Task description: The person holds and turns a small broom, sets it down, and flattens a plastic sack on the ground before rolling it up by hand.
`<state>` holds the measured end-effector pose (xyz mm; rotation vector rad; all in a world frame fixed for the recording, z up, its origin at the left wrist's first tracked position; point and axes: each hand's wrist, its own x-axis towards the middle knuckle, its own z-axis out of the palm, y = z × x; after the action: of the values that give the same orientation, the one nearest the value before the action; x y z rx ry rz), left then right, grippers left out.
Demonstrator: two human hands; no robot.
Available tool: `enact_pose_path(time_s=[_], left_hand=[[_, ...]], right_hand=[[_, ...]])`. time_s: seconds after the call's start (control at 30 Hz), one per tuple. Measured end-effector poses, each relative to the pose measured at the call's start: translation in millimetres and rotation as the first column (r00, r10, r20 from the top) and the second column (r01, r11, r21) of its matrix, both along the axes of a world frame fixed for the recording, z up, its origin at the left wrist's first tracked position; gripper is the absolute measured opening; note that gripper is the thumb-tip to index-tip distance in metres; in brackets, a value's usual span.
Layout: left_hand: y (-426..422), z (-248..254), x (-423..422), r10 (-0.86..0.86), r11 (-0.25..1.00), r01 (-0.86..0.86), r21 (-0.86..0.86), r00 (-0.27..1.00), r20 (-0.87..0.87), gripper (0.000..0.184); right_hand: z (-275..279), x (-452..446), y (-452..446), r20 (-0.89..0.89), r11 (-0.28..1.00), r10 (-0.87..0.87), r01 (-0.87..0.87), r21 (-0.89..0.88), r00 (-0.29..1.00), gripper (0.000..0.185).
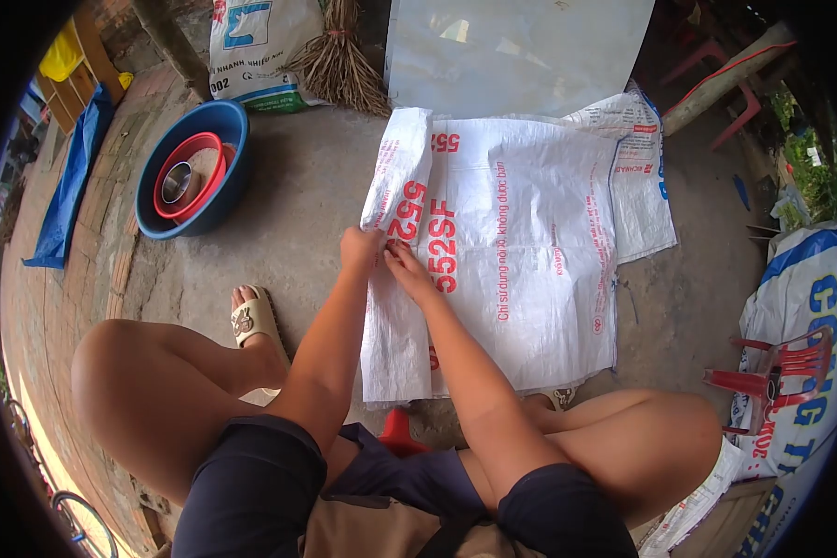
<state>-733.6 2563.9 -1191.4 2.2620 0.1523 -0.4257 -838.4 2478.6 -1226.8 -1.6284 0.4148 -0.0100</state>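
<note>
A white woven plastic sack (pixel 539 307) with red print lies spread on the ground before my knees, its left side folded over in a long flap. My left hand (pixel 361 246) is closed on the folded edge at the sack's left side. Close beside it, my right hand (pixel 409 272) rests on the flap, its fingers stretched out over the red lettering. The fingertips of the left hand are partly hidden. Another printed white sack (pixel 649 209) lies partly beneath the first, at the right.
A blue basin (pixel 146 206) holding a red bowl (pixel 218 177) and a metal bowl (pixel 176 183) stands at the left. A straw broom (pixel 341 60) and full sack (pixel 251 56) are at the back, near a grey panel (pixel 516 56). A red chair (pixel 781 377) is at right.
</note>
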Motion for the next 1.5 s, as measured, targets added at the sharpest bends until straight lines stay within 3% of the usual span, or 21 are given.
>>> enact_pose_path(time_s=[0.13, 0.33, 0.43, 0.47, 0.5, 0.6, 0.67, 0.7, 0.73, 0.77, 0.8, 0.87, 0.9, 0.93, 1.0, 1.07, 1.23, 1.33, 1.37, 1.4, 1.5], left_hand=[[-3, 26, 13, 0.046, 0.999, -0.046, 0.012, 0.997, 0.069, 0.039], [-29, 48, -2, 0.051, 0.993, -0.069, 0.097, 0.983, 0.175, 0.033], [-59, 37, -22, -0.062, 0.994, 0.077, -0.079, 0.983, 0.174, 0.040], [-68, 48, -30, -0.137, 0.962, 0.136, -0.236, 0.990, 0.013, 0.045], [-78, 46, -37, -0.196, 0.912, 0.161, -0.377, 0.979, -0.055, 0.047], [-91, 25, -43, -0.441, 0.759, 0.304, -0.576, 0.891, -0.111, 0.042], [-82, 31, -39, -0.409, 0.808, 0.312, -0.500, 0.907, -0.096, 0.043], [-76, 32, -35, -0.378, 0.850, 0.314, -0.423, 0.923, -0.074, 0.045], [-71, 15, -32, -0.378, 0.849, 0.314, -0.424, 0.923, -0.075, 0.045], [-65, -6, -30, -0.287, 0.938, 0.299, -0.175, 0.954, 0.091, 0.049], [-61, -11, -32, -0.229, 0.973, 0.217, 0.075, 0.935, 0.272, 0.055], [-54, -22, -43, -0.188, 0.973, 0.143, 0.182, 0.946, 0.264, 0.061], [-52, -21, -47, -0.147, 0.955, 0.068, 0.289, 0.954, 0.262, 0.068], [-51, -19, -47, -0.147, 0.955, 0.069, 0.287, 0.954, 0.261, 0.068], [-48, -15, -46, -0.184, 0.977, 0.164, -0.136, 0.971, -0.152, 0.068], [-47, -39, -43, -0.215, 0.965, 0.181, -0.189, 0.961, -0.176, 0.069], [-48, -2, -32, -0.314, 0.918, 0.161, -0.361, 0.852, -0.418, 0.067], [-48, 28, -8, -0.367, 0.901, 0.233, -0.365, 0.858, -0.358, 0.062], [-46, 43, 1, -0.418, 0.880, 0.291, -0.374, 0.848, -0.324, 0.057], [-46, 50, 9, -0.468, 0.857, 0.348, -0.381, 0.835, -0.290, 0.052], [-60, 61, 17, -0.452, 0.886, 0.408, -0.221, 0.865, -0.218, 0.054]], right_hand=[[51, 7, 7, -0.087, 0.992, 0.019, -0.008, 0.129, 0.996, 0.059], [31, 24, -3, -0.120, 0.926, -0.009, 0.054, 0.375, 0.993, 0.063], [58, 12, -29, -0.275, 0.743, -0.105, 0.259, 0.617, 0.956, 0.063], [74, 10, -35, -0.263, 0.692, -0.268, 0.375, 0.616, 0.927, 0.064], [28, 16, -54, -0.189, 0.644, -0.324, 0.362, 0.674, 0.927, 0.066], [50, 4, -75, -0.297, 0.604, -0.520, 0.591, 0.535, 0.801, 0.057], [55, -1, -81, -0.160, 0.681, -0.731, 0.692, -0.241, 0.663, 0.040], [54, -3, -81, -0.161, 0.680, -0.732, 0.692, -0.243, 0.663, 0.040], [52, -5, -78, 0.070, 0.565, -0.738, 0.671, -0.480, 0.671, 0.036], [50, -7, -75, 0.289, 0.378, -0.667, 0.646, -0.664, 0.687, 0.033], [48, -9, -73, 0.288, 0.377, -0.667, 0.645, -0.665, 0.687, 0.033], [43, -14, -65, 0.320, 0.559, -0.191, 0.371, -0.742, 0.928, 0.034], [41, -15, -59, 0.319, 0.558, -0.191, 0.370, -0.743, 0.928, 0.034], [39, -17, -51, 0.243, 0.533, -0.163, 0.292, -0.794, 0.956, 0.034], [26, -20, -44, 0.166, 0.508, -0.141, 0.215, -0.834, 0.976, 0.035], [-6, -22, -42, 0.164, 0.596, -0.285, 0.308, -0.742, 0.944, 0.036], [-7, -24, -47, 0.067, 0.721, -0.261, 0.240, -0.650, 0.963, 0.039], [5, -7, -37, 0.084, 0.887, -0.273, 0.285, -0.364, 0.958, 0.040], [18, -2, -33, 0.046, 0.953, -0.280, 0.284, -0.109, 0.959, 0.043], [25, 6, -29, 0.008, 0.950, -0.276, 0.272, 0.153, 0.961, 0.046], [52, 15, -26, -0.108, 0.864, -0.255, 0.276, 0.421, 0.961, 0.052]])
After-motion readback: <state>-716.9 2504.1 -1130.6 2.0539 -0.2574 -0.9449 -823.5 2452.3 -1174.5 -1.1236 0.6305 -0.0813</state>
